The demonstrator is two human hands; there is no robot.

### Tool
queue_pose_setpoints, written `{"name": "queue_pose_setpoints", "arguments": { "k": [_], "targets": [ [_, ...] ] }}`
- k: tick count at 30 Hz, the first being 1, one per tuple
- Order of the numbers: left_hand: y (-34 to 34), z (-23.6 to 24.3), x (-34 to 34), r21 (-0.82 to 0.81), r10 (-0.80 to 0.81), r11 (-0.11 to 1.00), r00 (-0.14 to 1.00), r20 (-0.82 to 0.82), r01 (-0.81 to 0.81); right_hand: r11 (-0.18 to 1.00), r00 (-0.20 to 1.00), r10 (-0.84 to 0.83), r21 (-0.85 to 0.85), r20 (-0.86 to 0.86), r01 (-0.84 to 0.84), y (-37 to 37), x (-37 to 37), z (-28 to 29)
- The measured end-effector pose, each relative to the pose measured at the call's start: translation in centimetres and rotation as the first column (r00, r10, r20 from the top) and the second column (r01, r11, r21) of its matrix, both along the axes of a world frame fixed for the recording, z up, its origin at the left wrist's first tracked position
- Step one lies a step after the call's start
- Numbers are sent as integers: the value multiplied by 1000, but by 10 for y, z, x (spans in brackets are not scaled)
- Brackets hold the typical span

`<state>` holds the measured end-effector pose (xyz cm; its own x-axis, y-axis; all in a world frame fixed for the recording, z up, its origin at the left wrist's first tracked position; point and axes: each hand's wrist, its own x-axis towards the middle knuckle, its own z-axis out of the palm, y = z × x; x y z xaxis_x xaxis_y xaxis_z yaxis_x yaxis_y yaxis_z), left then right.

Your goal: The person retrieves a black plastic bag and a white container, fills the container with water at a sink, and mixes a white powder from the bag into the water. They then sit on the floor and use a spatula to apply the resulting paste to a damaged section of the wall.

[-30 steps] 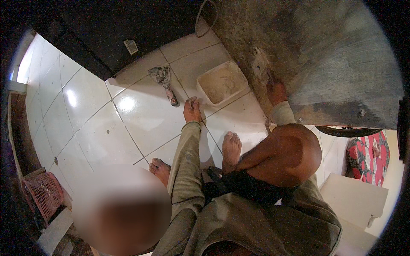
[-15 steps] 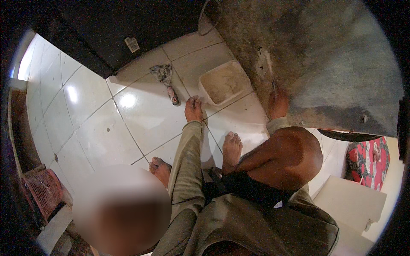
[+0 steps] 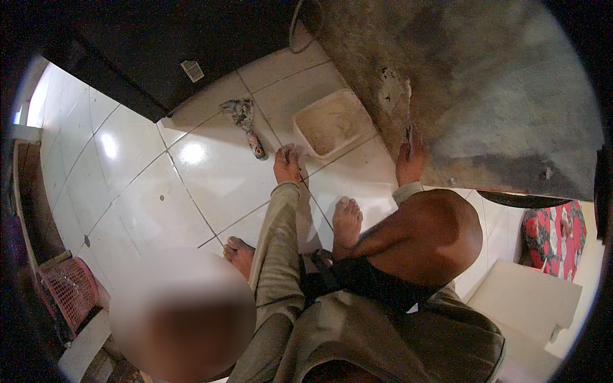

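Note:
My right hand [image 3: 410,161] is at the stained grey-brown wall panel [image 3: 498,115], closed on a thin dark tool [image 3: 407,133] whose tip points at a rough pale patch [image 3: 391,89]. The tool's exact kind is too small to tell. My left hand [image 3: 287,166] is low over the tiles by the near left corner of a white plastic tub [image 3: 302,131]. Its fingers are bent together, and anything in them is hidden. Dried pale residue coats the tub's inside. To the left of the tub a putty knife [image 3: 246,126] lies on the floor, its wide blade smeared with filler.
A black cabinet-like box [image 3: 159,45] stands at the far left, with a looped cable [image 3: 294,32] beside it. A pink mesh basket [image 3: 73,287] is at the lower left. To the right are a red patterned cloth [image 3: 555,239] and a cream panel [image 3: 527,297]. My bare feet are on the white tiles.
My right hand has shifted slightly on the panel, and its fingers and the thin tool show more clearly. The left hand stays beside the tub. The view has tilted a little.

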<state>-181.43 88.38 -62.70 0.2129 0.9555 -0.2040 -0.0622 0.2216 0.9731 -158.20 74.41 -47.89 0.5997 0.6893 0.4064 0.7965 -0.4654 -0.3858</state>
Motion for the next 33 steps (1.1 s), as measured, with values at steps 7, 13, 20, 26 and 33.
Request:
{"name": "queue_pose_setpoints", "arguments": {
  "k": [7, 13, 20, 26, 33],
  "targets": [
    [-1, -26, 8, 7, 2, 1000, 1000, 7, -2, 995, 992, -5, -96, -123, -7, -3, 18, -1],
    [5, -28, 5, -131, 28, 991, 994, 109, -14, 984, 957, 178, 20, -231, -178, -3, -28, 14],
    [14, -1, 13, -106, 255, 966, 941, 222, -236, 797, 864, -41, -538, -502, -275, 55, -11, 30],
    [12, 24, 22, 48, -26, 999, 994, 107, 21, 605, 818, 539, -768, 203, -208, 95, 20, -13],
    [16, 14, 13, 91, -27, 996, 987, 159, 12, 448, 773, 615, -736, -157, -507, 124, -10, -18]
  ]
}}
